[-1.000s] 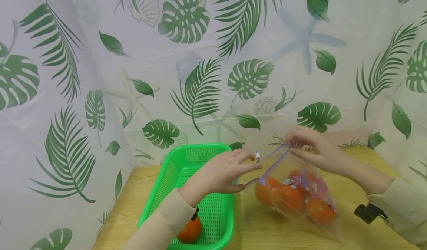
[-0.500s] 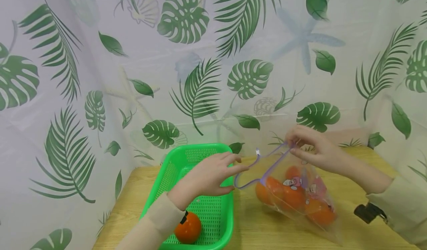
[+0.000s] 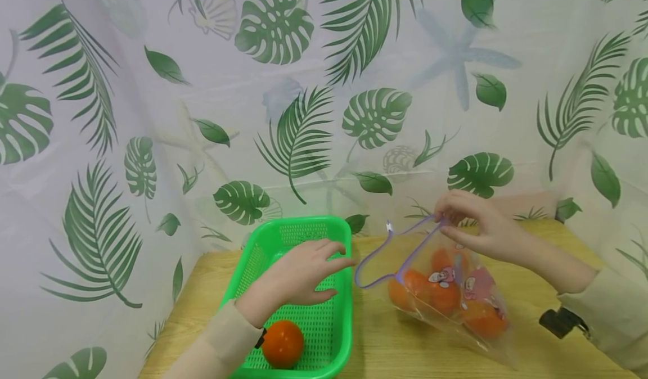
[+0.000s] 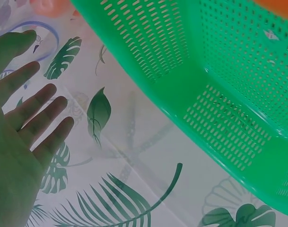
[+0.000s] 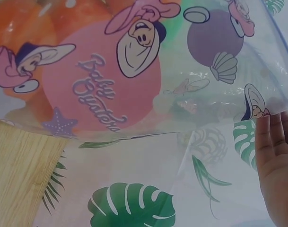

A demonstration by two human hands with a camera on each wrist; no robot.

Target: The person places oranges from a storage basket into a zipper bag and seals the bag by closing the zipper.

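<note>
A clear zip bag with a purple zip edge and cartoon prints stands on the table, several orange-red round fruits, which look like tomatoes or persimmons, inside. My right hand pinches the bag's rim at its upper right corner; the mouth gapes toward the left. The print on the bag fills the right wrist view. My left hand holds nothing and hovers over the green basket, fingers spread, apart from the bag. One orange-red fruit lies in the basket's near end, below the left wrist.
The basket and bag stand side by side on a wooden table. A white leaf-patterned sheet hangs behind and at both sides. A white zip slider sits on the bag's far rim.
My left hand has let go of the bag's rim and drawn back left over the basket, uncovering the fruit there. The right hand keeps its hold on the bag.
</note>
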